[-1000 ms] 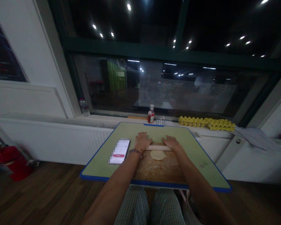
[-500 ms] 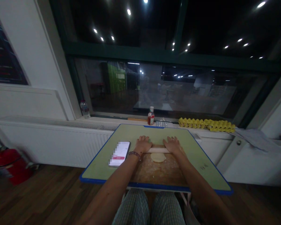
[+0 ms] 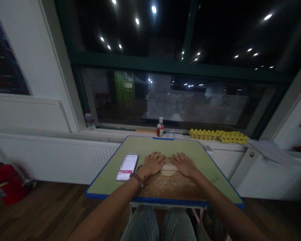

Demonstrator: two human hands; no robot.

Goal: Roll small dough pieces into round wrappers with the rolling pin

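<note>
1. we see pale, flat dough [image 3: 168,173] partly under the rolling pin [image 3: 169,167], on a floury board [image 3: 173,189].
2. our left hand [image 3: 154,163] and right hand [image 3: 185,164] cover its ends, fingers outstretched.
3. green table [image 3: 144,144], dark window [image 3: 165,36].

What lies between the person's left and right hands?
In the head view, a rolling pin lies between the left hand and right hand, with dough along its near side.
</note>
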